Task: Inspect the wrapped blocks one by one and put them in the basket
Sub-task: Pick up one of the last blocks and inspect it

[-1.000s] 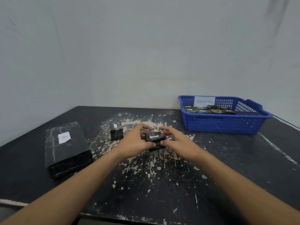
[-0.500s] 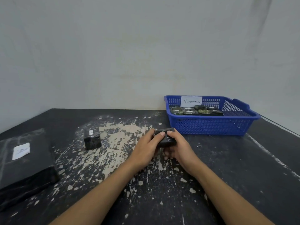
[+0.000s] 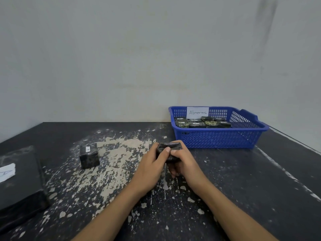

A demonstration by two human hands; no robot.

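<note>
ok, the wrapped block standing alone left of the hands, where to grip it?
Pinch the lone wrapped block across its left and right side faces, coming from above. It stands upright on the table, nothing touching it; the left hand, now holding another block, is nearer.

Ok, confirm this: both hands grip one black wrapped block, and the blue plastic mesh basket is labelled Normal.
Wrong label: in the head view the white paper label on the blue plastic mesh basket reads Abnormal. Left hand and right hand do both grip the black wrapped block.
</note>
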